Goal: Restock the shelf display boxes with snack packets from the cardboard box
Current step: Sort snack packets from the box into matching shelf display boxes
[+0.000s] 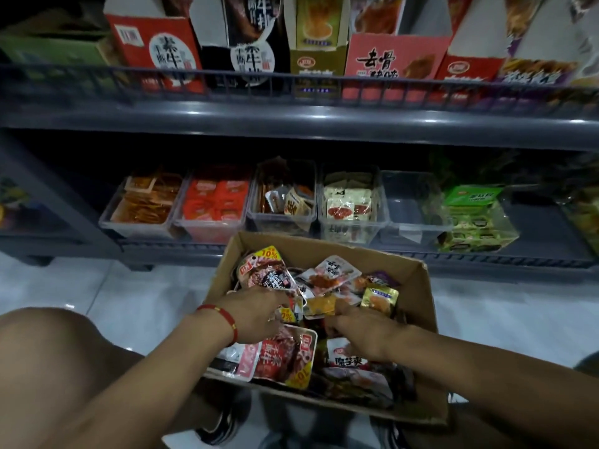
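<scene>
Both hands are reaching into the cardboard box (421, 286) among the snack packets (285, 354). The left hand (256, 314), a red bracelet (223, 314) on its wrist, is curling its grip down onto the packets; whether it clamps one cannot be told. The right hand (363, 328) is likewise burying its fingers, grip state unclear. Beyond the hands, clear shelf bins (351, 202) are sitting part-filled; above them, display boxes (393, 59) are standing.

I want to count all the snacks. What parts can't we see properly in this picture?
Head view only:
- Packets deep in the cardboard box: buried under the top ones and under both hands.
- Fingertips of the left hand and right hand: tucked among packets, so any grip is unclear.
- Upper display boxes: tops cut off by the picture's edge.
- Clear bin on the lower shelf: too dark to tell its contents.
</scene>
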